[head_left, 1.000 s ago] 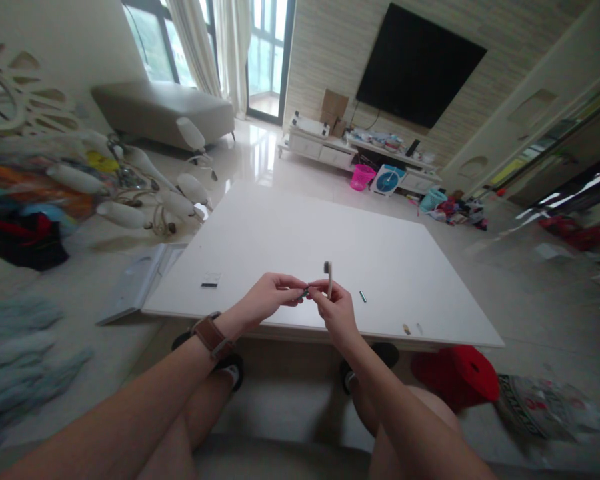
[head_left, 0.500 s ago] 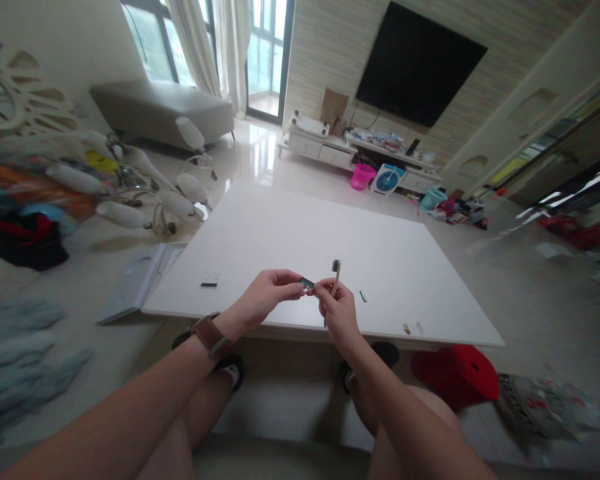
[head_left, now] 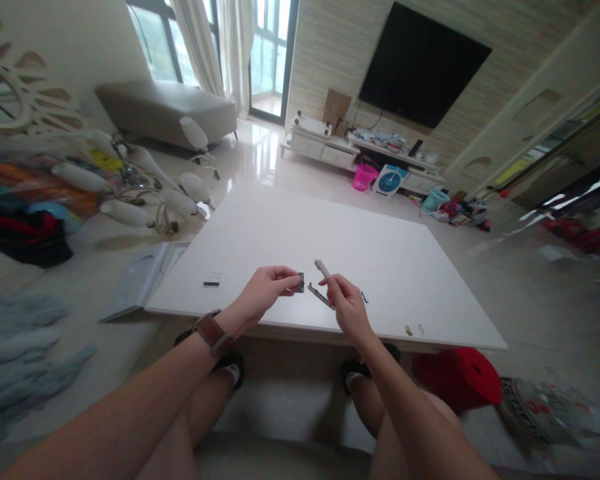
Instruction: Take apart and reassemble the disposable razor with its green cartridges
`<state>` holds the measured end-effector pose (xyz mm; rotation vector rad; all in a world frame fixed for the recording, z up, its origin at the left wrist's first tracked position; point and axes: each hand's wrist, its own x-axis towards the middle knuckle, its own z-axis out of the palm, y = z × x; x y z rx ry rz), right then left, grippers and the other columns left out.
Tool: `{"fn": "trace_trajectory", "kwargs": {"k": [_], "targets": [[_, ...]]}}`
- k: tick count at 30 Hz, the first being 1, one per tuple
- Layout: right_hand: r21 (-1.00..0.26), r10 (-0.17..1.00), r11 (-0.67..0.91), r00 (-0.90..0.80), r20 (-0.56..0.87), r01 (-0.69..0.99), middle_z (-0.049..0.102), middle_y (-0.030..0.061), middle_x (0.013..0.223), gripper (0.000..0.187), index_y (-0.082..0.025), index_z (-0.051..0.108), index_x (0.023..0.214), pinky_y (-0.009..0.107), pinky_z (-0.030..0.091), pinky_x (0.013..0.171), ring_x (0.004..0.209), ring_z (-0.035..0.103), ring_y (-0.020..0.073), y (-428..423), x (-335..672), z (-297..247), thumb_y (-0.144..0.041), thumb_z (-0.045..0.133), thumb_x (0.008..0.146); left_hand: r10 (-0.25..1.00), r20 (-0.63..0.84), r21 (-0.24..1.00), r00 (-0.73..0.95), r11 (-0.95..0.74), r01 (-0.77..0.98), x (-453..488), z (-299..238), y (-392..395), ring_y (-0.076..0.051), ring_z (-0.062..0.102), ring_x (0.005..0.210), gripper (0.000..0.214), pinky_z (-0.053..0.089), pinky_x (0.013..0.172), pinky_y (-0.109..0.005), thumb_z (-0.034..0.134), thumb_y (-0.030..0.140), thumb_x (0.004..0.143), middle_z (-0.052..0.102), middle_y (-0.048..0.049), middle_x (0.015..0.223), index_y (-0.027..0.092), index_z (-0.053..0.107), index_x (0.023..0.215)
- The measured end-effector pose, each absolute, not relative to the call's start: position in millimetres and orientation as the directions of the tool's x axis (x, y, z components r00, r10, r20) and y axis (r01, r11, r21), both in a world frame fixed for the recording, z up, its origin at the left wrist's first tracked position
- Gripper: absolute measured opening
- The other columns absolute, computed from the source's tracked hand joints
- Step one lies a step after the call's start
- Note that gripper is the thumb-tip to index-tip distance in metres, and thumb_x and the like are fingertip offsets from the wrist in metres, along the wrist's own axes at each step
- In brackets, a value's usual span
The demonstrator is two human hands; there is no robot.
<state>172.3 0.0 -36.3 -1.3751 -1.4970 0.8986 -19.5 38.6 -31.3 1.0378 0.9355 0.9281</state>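
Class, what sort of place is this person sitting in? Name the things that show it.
Most likely a home living room: a large television hangs on the wall above a low white cabinet, a pale sofa stands by curtained windows, and a low white table fills the foreground.

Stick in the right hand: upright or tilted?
Tilted. The pale stick slants up and left from the right hand, its free end leaning toward the small green piece pinched in the left hand.

Green part [head_left: 301, 283] in left hand [head_left: 266, 293] too small to identify; slim tool [head_left: 322, 268] partly hidden in right hand [head_left: 347, 308]
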Motion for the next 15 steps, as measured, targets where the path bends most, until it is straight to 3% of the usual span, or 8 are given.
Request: {"fn": "trace_trajectory", "kwargs": {"k": [3,6,10,12,15], "targets": [[-0.813,0.965,0.212,-0.247,0.087,0.542,0.043,-0.0036,0.055,0.041,-0.018,0.070,0.073,0.025,0.025,0.053,0.054,0.037,0.0112,-3.3,183.1,-27.5,-0.050,0.053,0.094,0.945,-0.181,0.953,0.273,0.237,-0.188,-21.3,-31.7,40.9,-0.014,0.061,0.069,0.023,0.050,0.076,-0.032,0.078,0.035,0.068,0.070,-0.0036,0.072,0.014,0.073,0.076],[-0.753,0.921,0.297,-0.384,0.064,0.588,0.045,-0.0030,0.054,0.045,-0.017,0.069,0.066,0.025,0.025,0.053,0.053,0.036,0.0107,-5.8,189.5,-21.3,-0.046,0.053,0.095,0.955,-0.176,0.963,0.239,0.217,-0.159,-23.9,-30.9,42.8,-0.013,0.059,0.066,0.022,0.049,0.073,-0.031,0.078,0.034,0.067,0.069,-0.0030,0.069,0.014,0.074,0.075],[-0.735,0.952,0.286,-0.267,0.148,0.615,0.067,0.0005,0.070,0.037,-0.020,0.079,0.093,0.026,0.034,0.059,0.062,0.052,0.0142,-5.8,188.9,-22.6,-0.044,0.051,0.097,0.952,-0.158,0.979,0.261,0.185,-0.082,-25.6,-31.1,44.3,-0.015,0.060,0.068,0.023,0.049,0.072,-0.031,0.078,0.034,0.068,0.070,-0.0040,0.070,0.014,0.076,0.078],[-0.711,0.940,0.303,-0.321,0.115,0.635,0.073,0.0012,0.079,0.033,-0.024,0.078,0.107,0.026,0.037,0.063,0.067,0.058,0.0158,-5.8,186.6,-24.8,-0.042,0.052,0.097,0.956,-0.139,0.988,0.258,0.152,-0.031,-25.6,-32.2,44.8,-0.015,0.061,0.069,0.022,0.049,0.071,-0.030,0.077,0.033,0.068,0.071,-0.0042,0.071,0.014,0.076,0.077],[-0.677,0.910,0.351,-0.407,0.082,0.647,0.073,0.0013,0.077,0.031,-0.027,0.077,0.112,0.025,0.036,0.062,0.064,0.058,0.0152,-6.0,185.5,-24.8,-0.040,0.052,0.097,0.963,-0.115,0.993,0.244,0.113,0.021,-25.4,-33.3,45.0,-0.016,0.061,0.068,0.021,0.048,0.070,-0.030,0.076,0.033,0.069,0.072,-0.0039,0.070,0.015,0.076,0.077]]}}
